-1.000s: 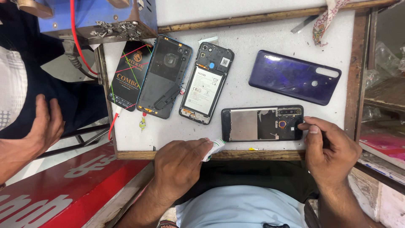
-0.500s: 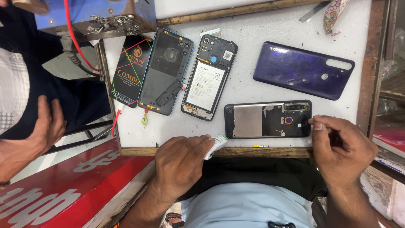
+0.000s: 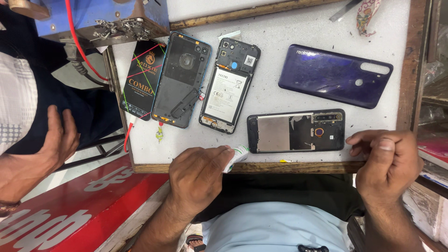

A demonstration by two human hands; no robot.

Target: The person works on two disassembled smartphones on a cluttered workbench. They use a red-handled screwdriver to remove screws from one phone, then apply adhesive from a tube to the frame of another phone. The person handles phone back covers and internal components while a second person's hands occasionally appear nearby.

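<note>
left fingers: The left hand (image 3: 198, 179) is curled tight around a small white tube (image 3: 237, 156). Only the tip of the tube sticks out past the fingers, so it points at the open phone and is ready to use.

right fingers: The right hand (image 3: 389, 161) is loosely curled at the table's near right corner. The thumb and first finger are pinched close together. I cannot tell if something tiny is between them. It holds nothing big.

open phone: A black phone frame (image 3: 296, 131) lies flat, just between the two hands, near the front edge. Its back is off, so the shiny metal plate inside shows. It is the closest thing to both hands, easy to reach.

purple cover: A purple back cover (image 3: 336, 74) lies above the open phone, set apart from it, out of the way.

other phones: A phone with its battery showing (image 3: 230, 91) and a dark phone shell (image 3: 181, 79) lie side by side, farther from the hands. A black box (image 3: 142, 79) lies just beside the shell, partly over the table's left edge.

table: A white work table (image 3: 289, 28) with a wooden rim holds all the parts flat, so nothing rolls off.

far left: Another person's hand (image 3: 58, 137) hangs open beside the table, touching none of the parts.

top left: A blue tool box with a red wire (image 3: 79, 46) sits at the corner.
</note>
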